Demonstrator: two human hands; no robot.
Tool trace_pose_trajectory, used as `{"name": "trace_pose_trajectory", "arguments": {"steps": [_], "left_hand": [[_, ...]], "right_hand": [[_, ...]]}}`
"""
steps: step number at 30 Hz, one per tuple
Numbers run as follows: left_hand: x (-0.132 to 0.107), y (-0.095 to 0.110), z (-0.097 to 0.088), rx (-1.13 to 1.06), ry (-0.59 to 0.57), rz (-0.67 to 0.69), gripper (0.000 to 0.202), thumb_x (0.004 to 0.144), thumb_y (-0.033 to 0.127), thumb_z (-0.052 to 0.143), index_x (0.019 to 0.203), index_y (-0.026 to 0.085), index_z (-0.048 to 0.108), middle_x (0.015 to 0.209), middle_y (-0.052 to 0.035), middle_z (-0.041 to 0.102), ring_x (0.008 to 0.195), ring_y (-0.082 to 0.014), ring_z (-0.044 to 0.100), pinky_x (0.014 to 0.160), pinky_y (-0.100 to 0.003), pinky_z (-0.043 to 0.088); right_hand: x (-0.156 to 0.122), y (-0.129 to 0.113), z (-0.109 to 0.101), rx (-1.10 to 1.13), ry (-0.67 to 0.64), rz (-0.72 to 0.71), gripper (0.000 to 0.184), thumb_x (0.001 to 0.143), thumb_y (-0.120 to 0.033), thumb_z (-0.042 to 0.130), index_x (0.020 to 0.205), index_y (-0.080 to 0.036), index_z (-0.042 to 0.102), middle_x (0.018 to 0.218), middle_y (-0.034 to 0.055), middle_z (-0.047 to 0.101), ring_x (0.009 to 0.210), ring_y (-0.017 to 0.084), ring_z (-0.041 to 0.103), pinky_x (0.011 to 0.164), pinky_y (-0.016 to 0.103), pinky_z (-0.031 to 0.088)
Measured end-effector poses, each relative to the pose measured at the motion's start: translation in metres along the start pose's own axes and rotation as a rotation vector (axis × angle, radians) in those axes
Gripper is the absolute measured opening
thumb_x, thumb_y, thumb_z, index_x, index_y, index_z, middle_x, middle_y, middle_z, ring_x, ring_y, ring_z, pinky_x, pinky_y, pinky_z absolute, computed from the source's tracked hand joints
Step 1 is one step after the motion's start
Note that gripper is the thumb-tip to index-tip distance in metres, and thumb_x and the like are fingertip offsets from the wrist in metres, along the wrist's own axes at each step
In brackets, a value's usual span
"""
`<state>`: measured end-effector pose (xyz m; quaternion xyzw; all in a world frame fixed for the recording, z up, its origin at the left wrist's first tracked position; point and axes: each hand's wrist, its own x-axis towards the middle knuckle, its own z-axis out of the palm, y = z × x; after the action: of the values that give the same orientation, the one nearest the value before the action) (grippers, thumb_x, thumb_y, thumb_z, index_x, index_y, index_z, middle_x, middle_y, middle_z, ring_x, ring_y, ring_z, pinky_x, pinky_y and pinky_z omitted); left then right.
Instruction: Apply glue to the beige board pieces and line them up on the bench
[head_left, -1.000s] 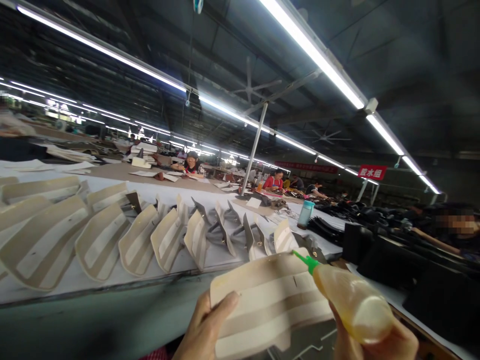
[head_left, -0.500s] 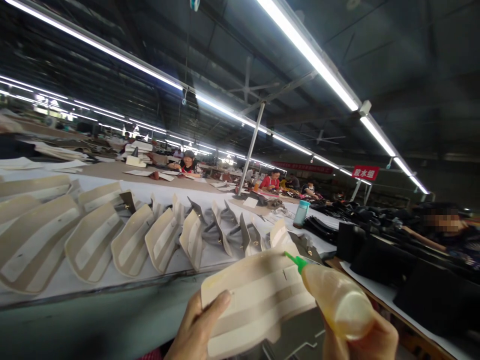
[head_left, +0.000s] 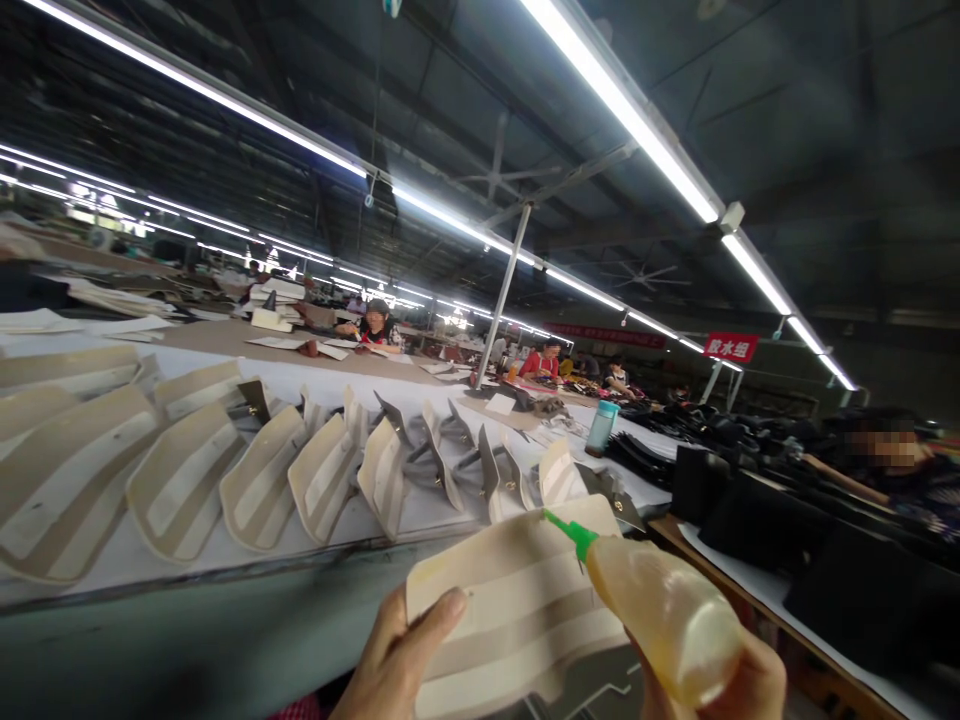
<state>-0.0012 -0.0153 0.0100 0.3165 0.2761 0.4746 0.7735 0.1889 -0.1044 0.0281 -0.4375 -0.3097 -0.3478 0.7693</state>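
My left hand (head_left: 409, 640) grips the left end of a beige curved panel (head_left: 502, 640), thumb on top. Pale strips run along the panel's face, which is turned up toward me. In my right hand (head_left: 750, 670) is a translucent squeeze bottle (head_left: 664, 610) of yellowish liquid, tilted with its base toward me. Its green nozzle (head_left: 574, 535) points left, with the tip at the panel's upper edge. Whether the tip touches the panel I cannot tell. Most of my right fingers are hidden behind the bottle.
Several similar beige panels (head_left: 187, 480) stand in a row on the white-covered table (head_left: 442, 530) ahead. A teal-capped water bottle (head_left: 601, 428) stands farther back. Black pieces (head_left: 847, 560) lie on the right-hand table, where a co-worker (head_left: 892, 460) sits. A metal post (head_left: 504, 295) rises behind.
My right hand has moved the squeeze bottle left, its nozzle travelling along the panel's upper edge. The left hand keeps its hold with barely any shift.
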Motion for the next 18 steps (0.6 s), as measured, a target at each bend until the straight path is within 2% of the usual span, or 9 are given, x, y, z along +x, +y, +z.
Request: {"name": "trace_pose_trajectory", "arguments": {"steps": [2, 5, 11, 14, 18], "left_hand": [[0.001, 0.001, -0.002, 0.013, -0.024, 0.023, 0.063, 0.061, 0.038, 0.088, 0.117, 0.017, 0.069, 0.109, -0.013, 0.076, 0.115, -0.0384, 0.065, 0.093, -0.042, 0.055], [0.002, 0.002, -0.006, 0.023, -0.062, 0.001, 0.068, 0.067, 0.04, 0.085, 0.126, 0.016, 0.062, 0.111, -0.013, 0.076, 0.113, -0.0369, 0.066, 0.092, -0.041, 0.056], [0.004, 0.0, -0.012, 0.014, -0.108, -0.033, 0.077, 0.073, 0.04, 0.082, 0.139, 0.016, 0.05, 0.116, -0.0121, 0.075, 0.11, -0.0324, 0.069, 0.091, -0.037, 0.056], [0.003, 0.001, -0.01, 0.015, -0.1, -0.029, 0.078, 0.071, 0.04, 0.083, 0.139, 0.016, 0.053, 0.113, -0.0119, 0.076, 0.105, -0.0327, 0.071, 0.087, -0.037, 0.057], [0.002, 0.002, -0.009, 0.057, -0.089, -0.015, 0.075, 0.067, 0.043, 0.084, 0.133, 0.017, 0.06, 0.107, -0.0123, 0.078, 0.1, -0.0362, 0.072, 0.085, -0.041, 0.058]], "right_hand": [[0.002, 0.001, 0.0, -0.016, 0.021, 0.003, 0.045, 0.06, -0.038, 0.088, 0.094, -0.02, 0.065, 0.087, 0.0015, 0.062, 0.076, 0.021, 0.055, 0.078, 0.035, 0.043], [0.011, 0.007, 0.002, -0.036, 0.072, 0.004, 0.051, 0.051, -0.039, 0.091, 0.088, -0.02, 0.061, 0.082, 0.0008, 0.062, 0.074, 0.022, 0.056, 0.079, 0.039, 0.042], [0.019, -0.002, 0.005, -0.098, 0.074, 0.061, 0.048, 0.053, -0.04, 0.088, 0.088, -0.02, 0.061, 0.078, 0.0012, 0.062, 0.07, 0.023, 0.054, 0.077, 0.041, 0.04], [0.018, -0.01, 0.005, -0.101, 0.088, 0.076, 0.05, 0.052, -0.039, 0.088, 0.088, -0.021, 0.059, 0.079, 0.0007, 0.061, 0.07, 0.022, 0.053, 0.078, 0.04, 0.039], [0.018, -0.01, 0.003, -0.132, 0.033, 0.048, 0.045, 0.058, -0.043, 0.084, 0.089, -0.02, 0.06, 0.079, 0.0021, 0.062, 0.071, 0.023, 0.055, 0.075, 0.039, 0.04]]}}
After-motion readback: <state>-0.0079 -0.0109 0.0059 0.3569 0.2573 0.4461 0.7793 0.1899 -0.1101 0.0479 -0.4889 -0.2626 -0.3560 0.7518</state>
